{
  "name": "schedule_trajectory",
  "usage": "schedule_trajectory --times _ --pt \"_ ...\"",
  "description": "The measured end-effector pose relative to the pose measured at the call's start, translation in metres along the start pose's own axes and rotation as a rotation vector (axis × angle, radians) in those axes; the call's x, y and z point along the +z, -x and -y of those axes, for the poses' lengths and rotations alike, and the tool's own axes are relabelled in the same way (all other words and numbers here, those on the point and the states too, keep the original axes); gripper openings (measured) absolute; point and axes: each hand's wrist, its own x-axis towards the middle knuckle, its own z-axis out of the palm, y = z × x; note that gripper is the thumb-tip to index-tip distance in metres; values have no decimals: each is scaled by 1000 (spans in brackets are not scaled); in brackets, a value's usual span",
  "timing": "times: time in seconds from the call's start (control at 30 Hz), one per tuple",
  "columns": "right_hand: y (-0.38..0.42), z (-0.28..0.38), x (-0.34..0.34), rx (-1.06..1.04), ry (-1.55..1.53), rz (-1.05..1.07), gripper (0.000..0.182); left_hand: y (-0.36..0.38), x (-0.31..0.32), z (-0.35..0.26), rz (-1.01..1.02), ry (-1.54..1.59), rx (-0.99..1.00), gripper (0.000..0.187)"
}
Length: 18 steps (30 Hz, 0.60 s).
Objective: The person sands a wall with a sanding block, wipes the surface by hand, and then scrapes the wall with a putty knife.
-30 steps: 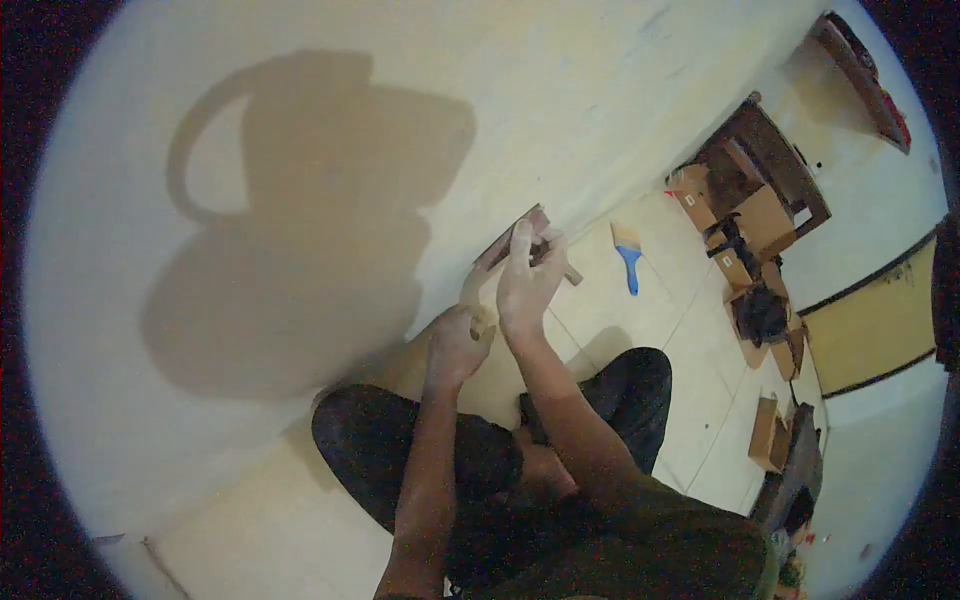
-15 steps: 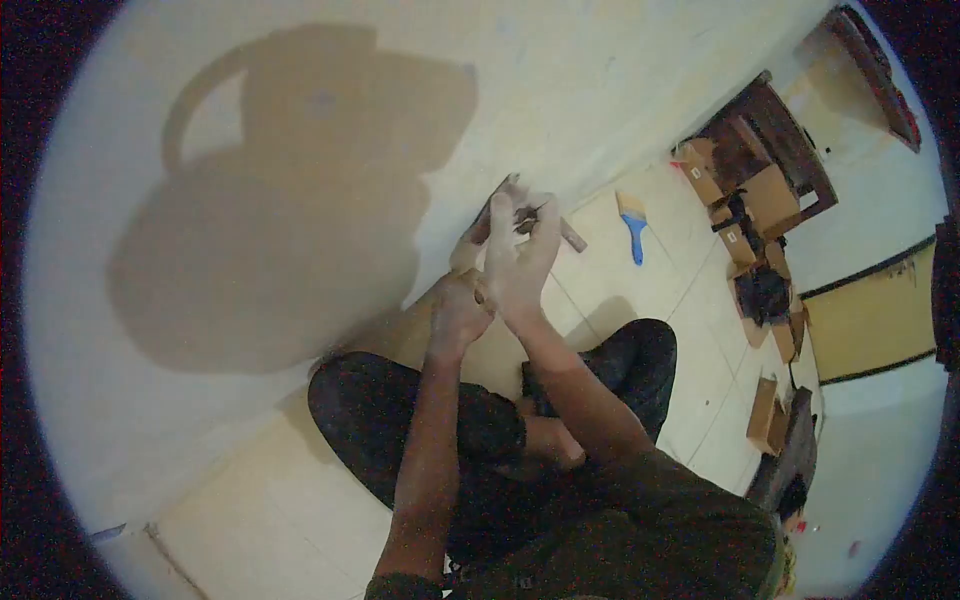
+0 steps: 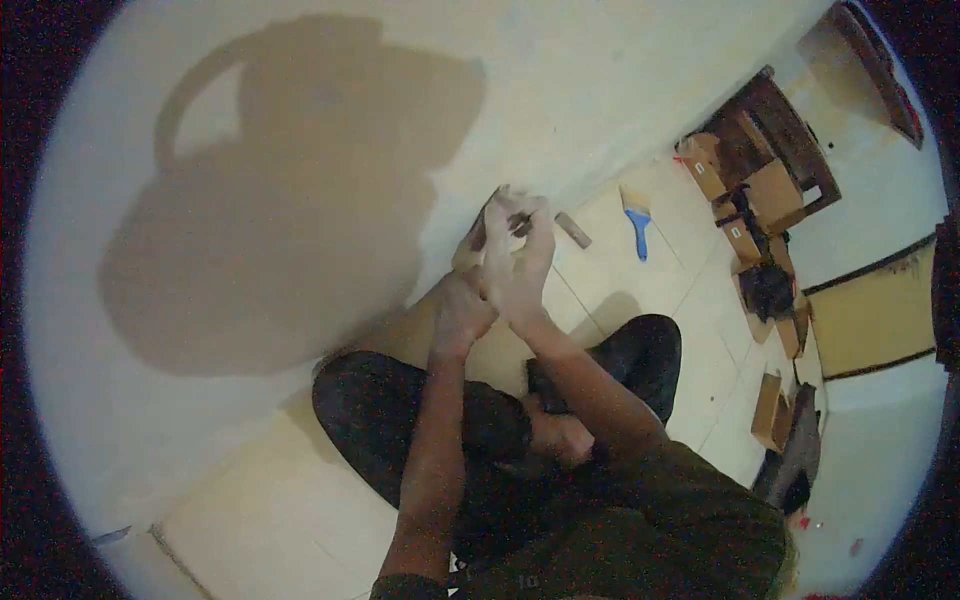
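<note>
My left hand (image 3: pixel 462 308) is closed, its fingers curled close to the base of my right hand. My right hand (image 3: pixel 518 272) is raised beside it, with thumb and fingers bent toward each other around a small dark thing that I cannot make out. Both hands look pale and dusty, and they are close together near the wall. What my left hand holds is hidden. A short brownish block (image 3: pixel 573 230) lies on the floor just right of my right fingertips. Farther right lies a paintbrush (image 3: pixel 637 222) with a blue handle and pale bristles.
The pale wall (image 3: pixel 540 100) bears a large shadow on the left. My crossed legs (image 3: pixel 420 420) rest on the tiled floor below my hands. Cardboard boxes (image 3: pixel 775 195) and dark items stand at the right, with a small open box (image 3: pixel 770 412) nearer.
My right fingers have shifted slightly left and bent closer together, leaving the brownish block more fully visible. The block and paintbrush otherwise lie as before.
</note>
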Motion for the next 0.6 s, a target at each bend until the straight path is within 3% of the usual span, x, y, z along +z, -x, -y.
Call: schedule_trajectory --times 0.1,0.13,0.23,0.33,0.4,0.47,0.53,0.6 --pt "-25 4 0 179 40 -159 15 -6 13 19 43 -127 121 45" --pt "-18 -4 3 130 2 -119 17 -9 11 21 21 -160 172 44" --pt "-11 -13 5 115 -60 -63 24 -6 12 7 -22 -107 81 40" --pt "-24 -4 -3 347 -59 -121 28 3 -6 -13 46 -145 48 37" --pt "-27 4 2 441 -91 -166 30 -12 20 20 6 -147 142 38" --pt "-10 37 12 337 -228 -104 32 -32 58 73 -55 -114 162 39" --pt "4 26 11 129 -280 -27 32 -27 61 74 -120 -62 134 39" --pt "-2 12 6 290 -140 -55 26 -19 43 50 -91 -84 162 39"
